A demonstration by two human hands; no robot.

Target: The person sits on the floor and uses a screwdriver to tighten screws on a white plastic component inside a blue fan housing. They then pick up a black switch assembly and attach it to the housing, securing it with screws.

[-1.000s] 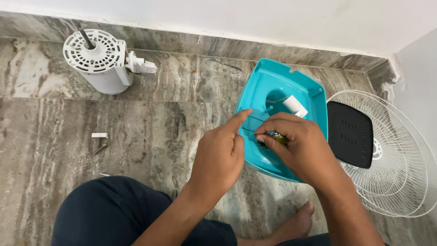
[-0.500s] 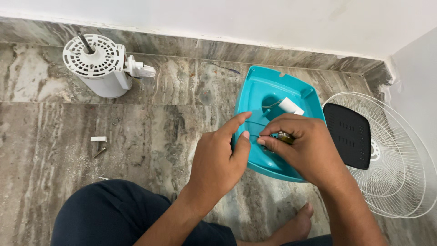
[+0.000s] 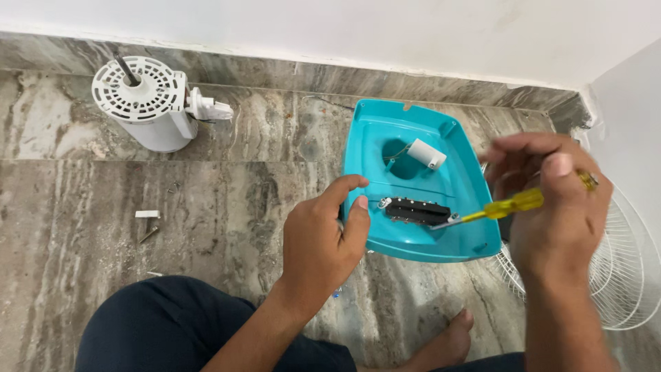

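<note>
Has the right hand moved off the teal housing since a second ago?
Yes. The right hand has pulled back rightward, off the teal housing toward the fan grille, and a yellow screwdriver now shows in it, tip at the black switch block.

The turquoise plastic housing (image 3: 460, 180) lies on the floor with its hollow inner side facing up, rim raised all round, its narrower rounded end towards the wall. A black switch block (image 3: 416, 210) with metal end tabs sits crosswise in the lower half of the cavity. A small white cylindrical component (image 3: 427, 153) lies tilted beside a round recess in the upper half. The yellow-handled screwdriver (image 3: 506, 206) is held nearly level, its shaft slanting down to the left, with the tip at the right end of the switch block.
</note>
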